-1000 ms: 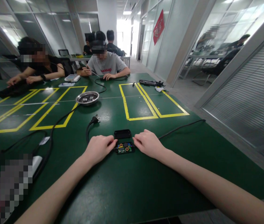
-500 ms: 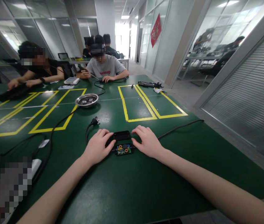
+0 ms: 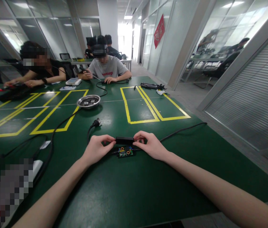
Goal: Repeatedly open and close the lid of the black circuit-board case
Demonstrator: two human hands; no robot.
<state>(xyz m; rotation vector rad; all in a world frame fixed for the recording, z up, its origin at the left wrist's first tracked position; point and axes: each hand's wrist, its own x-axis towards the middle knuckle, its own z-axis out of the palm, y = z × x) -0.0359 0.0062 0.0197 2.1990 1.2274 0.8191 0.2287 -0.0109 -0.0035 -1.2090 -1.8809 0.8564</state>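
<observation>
Between my two hands is a black plastic case cover (image 3: pixel 124 140), tilted so its side faces me. My left hand (image 3: pixel 99 148) pinches its left end between thumb and fingers. At the other end, my right hand (image 3: pixel 151 145) grips it the same way. Just below the cover, an open power adapter half with a circuit board (image 3: pixel 125 152) lies on the green table (image 3: pixel 129 186). Copper coils and small parts show on the board. A black cord runs off from each end of it, and a power plug (image 3: pixel 96 122) lies beyond my left hand.
A metal bowl (image 3: pixel 88 101) with small metal parts stands ahead to the left. A folded black tripod (image 3: pixel 152 86) lies at the far edge. Yellow tape (image 3: pixel 143 121) marks rectangles. Two people work across the table; a blurred-out object (image 3: pixel 10 190) is at lower left.
Both hands have closed on the ends of the case cover, which has tipped from showing its hollow inside to showing its side. The circuit board has stayed in place.
</observation>
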